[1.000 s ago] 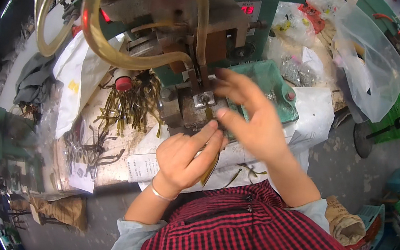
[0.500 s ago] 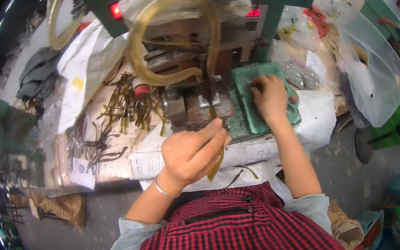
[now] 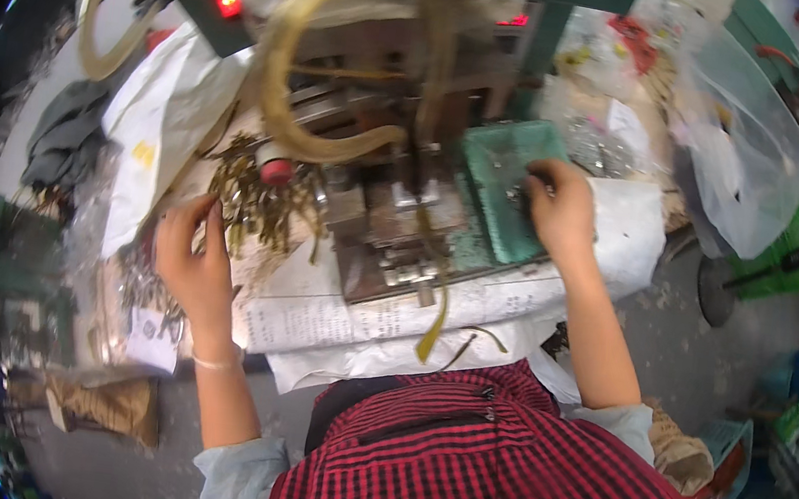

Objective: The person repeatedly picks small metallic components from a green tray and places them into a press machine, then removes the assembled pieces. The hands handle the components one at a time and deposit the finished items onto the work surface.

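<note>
My left hand, slightly blurred, hovers beside a pile of olive strips shaped like eyeglass temples. Its fingers are apart, and I see nothing in them. Over the right side of a green tray is my right hand, thumb and fingers drawn together. Small bits lie in the tray; whether the fingertips hold one is too small to tell. Between my hands, one olive eyeglass temple lies in the metal fixture of a machine, its wider end sticking out toward me.
A thick yellowish hose loops in front of the machine. A red button stands left of the fixture. Printed paper covers the front edge, with loose dark strips on it. Plastic bags hang at the right.
My left hand has left the temple at the fixture and moved left to the pile. The temple stays in the fixture. My right hand has shifted slightly right at the tray.
</note>
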`<state>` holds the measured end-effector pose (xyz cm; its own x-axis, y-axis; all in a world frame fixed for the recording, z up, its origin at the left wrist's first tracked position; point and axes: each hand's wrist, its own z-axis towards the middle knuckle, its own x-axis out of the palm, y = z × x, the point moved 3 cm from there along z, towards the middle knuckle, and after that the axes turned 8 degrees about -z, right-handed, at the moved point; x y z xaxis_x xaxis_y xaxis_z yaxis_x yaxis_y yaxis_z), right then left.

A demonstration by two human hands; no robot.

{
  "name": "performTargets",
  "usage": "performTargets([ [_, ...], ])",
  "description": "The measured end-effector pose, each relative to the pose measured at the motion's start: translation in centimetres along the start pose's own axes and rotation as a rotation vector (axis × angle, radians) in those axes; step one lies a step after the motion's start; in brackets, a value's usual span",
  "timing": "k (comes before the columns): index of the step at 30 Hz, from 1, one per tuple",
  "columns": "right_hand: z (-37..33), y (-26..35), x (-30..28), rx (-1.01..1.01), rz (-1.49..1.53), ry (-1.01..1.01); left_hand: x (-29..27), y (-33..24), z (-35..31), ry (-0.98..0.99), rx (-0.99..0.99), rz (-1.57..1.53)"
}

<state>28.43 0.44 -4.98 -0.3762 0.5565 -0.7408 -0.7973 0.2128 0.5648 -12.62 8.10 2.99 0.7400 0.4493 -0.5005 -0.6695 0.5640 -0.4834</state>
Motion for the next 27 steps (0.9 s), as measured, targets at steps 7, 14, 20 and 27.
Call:
performTargets([
  [7, 1.0, 0.0, 3.5, -0.051, -0.137, -0.025, 11.3, 8.5, 1.1, 0.297, -0.237, 0.720],
  [14, 2.5, 1.3, 5.5, -0.085, -0.577, 0.055, 11.5, 11.3, 0.6, 0.496, -0.457, 0.597],
  [20, -1.1, 1.2, 1.6, 0.208, 0.288, 0.026, 4.5, 10.8, -2.2, 0.495, -0.823, -0.592],
  [27, -2.1, 11.1, -1.4, -0.186, 0.574, -0.134, 1.9, -0.6, -1.4, -0.031, -0.581, -0.765],
])
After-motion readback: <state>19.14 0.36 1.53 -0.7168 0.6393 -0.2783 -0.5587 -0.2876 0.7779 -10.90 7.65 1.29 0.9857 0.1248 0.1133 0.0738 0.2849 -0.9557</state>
